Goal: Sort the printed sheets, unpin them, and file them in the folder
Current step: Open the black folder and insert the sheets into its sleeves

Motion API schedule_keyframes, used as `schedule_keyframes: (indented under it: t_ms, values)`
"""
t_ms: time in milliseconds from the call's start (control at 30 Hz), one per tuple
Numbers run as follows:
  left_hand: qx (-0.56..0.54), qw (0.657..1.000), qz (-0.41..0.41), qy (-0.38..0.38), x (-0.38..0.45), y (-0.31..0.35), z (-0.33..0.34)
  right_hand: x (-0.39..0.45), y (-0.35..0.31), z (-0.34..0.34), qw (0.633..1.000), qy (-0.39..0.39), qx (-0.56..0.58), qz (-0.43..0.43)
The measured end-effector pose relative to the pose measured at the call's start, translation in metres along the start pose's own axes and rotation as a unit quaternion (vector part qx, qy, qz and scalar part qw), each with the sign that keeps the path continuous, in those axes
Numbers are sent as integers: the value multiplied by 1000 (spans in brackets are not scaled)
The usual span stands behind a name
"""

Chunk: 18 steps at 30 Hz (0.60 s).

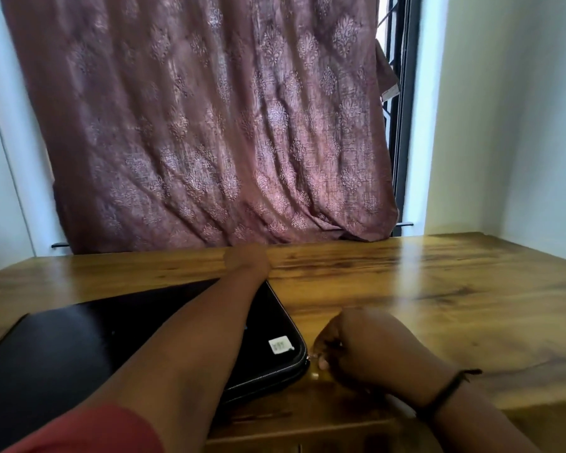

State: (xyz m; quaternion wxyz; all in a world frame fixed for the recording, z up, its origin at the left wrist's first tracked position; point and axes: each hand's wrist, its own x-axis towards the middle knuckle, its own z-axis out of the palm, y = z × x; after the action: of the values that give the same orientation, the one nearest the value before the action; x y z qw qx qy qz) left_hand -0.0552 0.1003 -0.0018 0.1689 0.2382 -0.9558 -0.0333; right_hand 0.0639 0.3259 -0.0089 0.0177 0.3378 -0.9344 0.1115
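Observation:
A black zippered folder (79, 341) lies flat on the left part of the wooden table (422, 289), a small white sticker (280, 344) near its right corner. My left forearm stretches across the folder, and my left hand (246, 260) rests past its far edge near the curtain, fingers curled and blurred. My right hand (356, 344) sits at the folder's right corner, its fingertips pinched on what looks like the zipper pull (312, 357). No printed sheets are in view.
A mauve patterned curtain (209, 125) hangs behind the table and touches its far edge. A window frame (402, 109) shows at its right, white walls on both sides. The table's front edge runs below my arms.

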Motion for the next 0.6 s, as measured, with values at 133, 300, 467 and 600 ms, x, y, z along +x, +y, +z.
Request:
schedule_keyframes:
  t_ms: [133, 300, 467, 600]
  values:
    - [10, 993, 106, -49, -10, 6, -21, -2, -6, 10, 996, 71, 32, 40]
    - [-48, 906, 311, -283, -95, -27, -79, 9, 11, 13, 983, 140, 48, 108]
    - [133, 927, 316, -151, -158, -105, -83, 25, 16, 17, 969, 166, 98, 153]
    - [135, 935, 307, -116, -150, -108, -82, 19, 4, 20, 966, 165, 134, 147]
